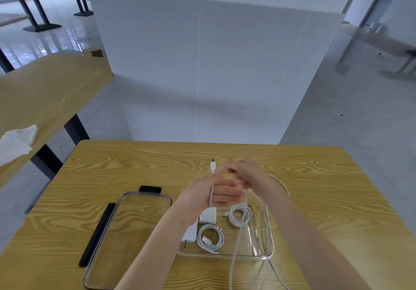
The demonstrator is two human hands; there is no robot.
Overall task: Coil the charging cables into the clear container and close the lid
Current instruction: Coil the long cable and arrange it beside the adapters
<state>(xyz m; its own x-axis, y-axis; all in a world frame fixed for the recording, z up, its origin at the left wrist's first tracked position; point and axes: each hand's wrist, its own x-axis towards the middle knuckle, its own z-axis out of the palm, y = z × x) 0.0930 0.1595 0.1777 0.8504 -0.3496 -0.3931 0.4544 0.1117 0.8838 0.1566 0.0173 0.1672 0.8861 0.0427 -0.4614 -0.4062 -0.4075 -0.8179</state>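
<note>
A clear container (pixel 269 229) stands on the wooden table (pixel 315 188), holding two coiled white cables (pixel 210 240) (pixel 239 215) and two white charger bricks (pixel 208 215). Above it, my left hand (pixel 209 196) grips a loose white cable (pixel 238 233) just below its plug, which points up. My right hand (pixel 247 175) pinches the same cable a little farther along. From there the cable hangs down over the container toward the table's near edge and loops out to the right. The clear lid (pixel 126 233) with black clips lies flat to the left of the container.
A second wooden table (pixel 45 91) stands to the left with a white tissue (pixel 15 141) on it. A white partition wall (pixel 202 64) rises behind the table's far edge. More tables stand in the far background on both sides.
</note>
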